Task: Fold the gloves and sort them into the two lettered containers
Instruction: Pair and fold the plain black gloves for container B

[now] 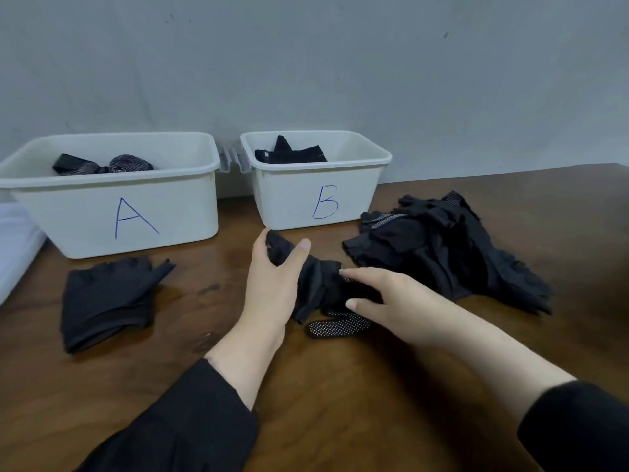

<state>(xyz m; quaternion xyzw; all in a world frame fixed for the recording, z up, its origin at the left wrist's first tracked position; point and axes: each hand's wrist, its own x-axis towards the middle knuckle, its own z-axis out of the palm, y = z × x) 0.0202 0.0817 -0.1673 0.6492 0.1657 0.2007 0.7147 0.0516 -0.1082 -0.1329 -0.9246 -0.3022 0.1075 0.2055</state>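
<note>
A black glove with white-dotted fingers lies on the brown table in front of container B. My left hand grips its far end between thumb and fingers. My right hand rests on the glove's near right part with straight fingers. White container A at the back left holds folded dotted gloves. White container B beside it holds a plain black glove. A pile of black gloves sits to the right. A folded black glove lies in front of container A.
The brown wooden table runs to a grey wall behind the containers. A white object lies at the far left edge. Black sleeves cover both my forearms.
</note>
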